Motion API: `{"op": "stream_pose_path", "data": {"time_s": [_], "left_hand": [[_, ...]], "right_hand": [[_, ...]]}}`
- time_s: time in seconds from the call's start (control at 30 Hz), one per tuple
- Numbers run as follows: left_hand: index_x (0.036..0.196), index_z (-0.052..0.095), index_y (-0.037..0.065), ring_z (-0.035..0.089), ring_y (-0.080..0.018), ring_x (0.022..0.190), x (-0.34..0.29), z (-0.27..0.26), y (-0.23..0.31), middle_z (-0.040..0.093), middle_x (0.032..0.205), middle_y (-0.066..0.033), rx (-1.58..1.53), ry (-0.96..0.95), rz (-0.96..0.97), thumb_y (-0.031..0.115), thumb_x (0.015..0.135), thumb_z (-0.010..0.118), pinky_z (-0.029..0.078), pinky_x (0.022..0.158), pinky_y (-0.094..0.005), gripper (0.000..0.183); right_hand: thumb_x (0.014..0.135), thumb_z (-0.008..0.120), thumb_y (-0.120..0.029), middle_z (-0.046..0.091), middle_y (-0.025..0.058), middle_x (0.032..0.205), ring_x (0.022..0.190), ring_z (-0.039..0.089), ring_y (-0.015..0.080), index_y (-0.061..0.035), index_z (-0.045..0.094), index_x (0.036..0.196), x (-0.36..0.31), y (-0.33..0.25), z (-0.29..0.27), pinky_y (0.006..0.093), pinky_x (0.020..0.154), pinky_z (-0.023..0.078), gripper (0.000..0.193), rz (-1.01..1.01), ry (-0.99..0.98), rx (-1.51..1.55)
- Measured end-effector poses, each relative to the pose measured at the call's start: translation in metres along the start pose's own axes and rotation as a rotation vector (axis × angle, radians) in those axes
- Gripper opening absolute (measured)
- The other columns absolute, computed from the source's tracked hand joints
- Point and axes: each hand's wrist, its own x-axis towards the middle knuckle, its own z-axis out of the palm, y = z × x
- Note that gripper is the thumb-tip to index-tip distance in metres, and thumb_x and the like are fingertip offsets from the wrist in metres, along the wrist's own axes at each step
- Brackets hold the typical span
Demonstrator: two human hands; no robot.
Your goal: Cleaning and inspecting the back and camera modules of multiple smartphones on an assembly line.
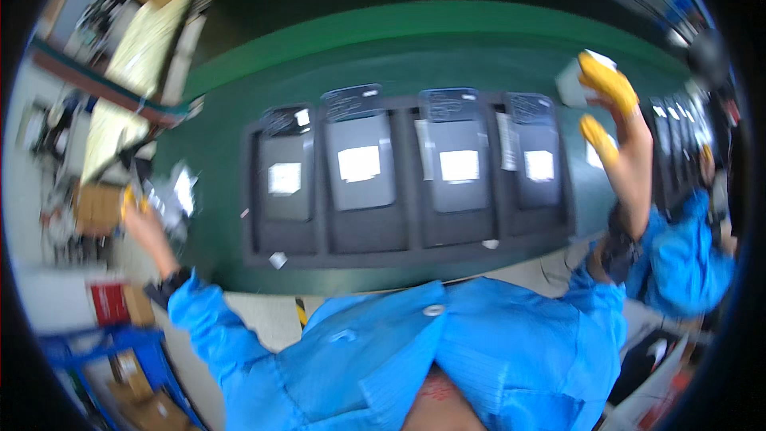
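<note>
My right hand (626, 140), with yellow covers on its fingertips, is raised at the right of the bench. Its thumb and fingers are spread apart, beside a small white box (571, 86). At the far left, my left hand (145, 227) also wears yellow fingertip covers and is next to crumpled clear plastic film (174, 195). Blur hides whether its fingers grip anything. Between my hands lies a black foam tray (363, 241) with several compartments. Each compartment holds a dark, flat, rounded-corner panel (363, 183) bearing a white label, with a clear upper end sticking past the tray's far edge.
A co-worker's blue sleeve (688, 259) is close at the right, near another dark tray (678, 140). Cardboard boxes (100, 209) and a blue rack (120, 343) stand left of the green bench (209, 231). White scraps (278, 259) lie by the tray's near edge.
</note>
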Motion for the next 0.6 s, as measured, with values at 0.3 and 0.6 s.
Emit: {"op": "stream_pose_path", "data": {"time_s": [0.3,0.6], "left_hand": [[0.14,0.03,-0.003,0.044,-0.0333,0.127,-0.006,0.011,-0.047,0.043,0.138,-0.0174,-1.181,-0.244,-0.57,0.031,0.099,0.033,0.032,0.11,-0.0417,0.053],[0.131,0.045,-0.002,0.053,-0.0265,0.118,0.025,-0.144,0.065,0.051,0.13,-0.0177,-0.748,0.281,-0.077,0.011,0.097,0.027,0.042,0.102,-0.0377,0.041]], "right_hand": [[0.082,0.061,-0.004,0.062,0.0092,0.118,0.109,0.058,0.0206,-0.006,0.06,0.119,0.007,0.114,-0.048,0.0324,0.094,0.044,0.037,0.152,0.236,-0.309],[0.076,0.065,-0.007,0.065,0.015,0.101,0.093,0.058,0.0331,-0.0012,0.068,0.097,0.019,0.137,-0.023,0.0378,0.087,0.045,0.022,0.006,0.203,-0.509]]}}
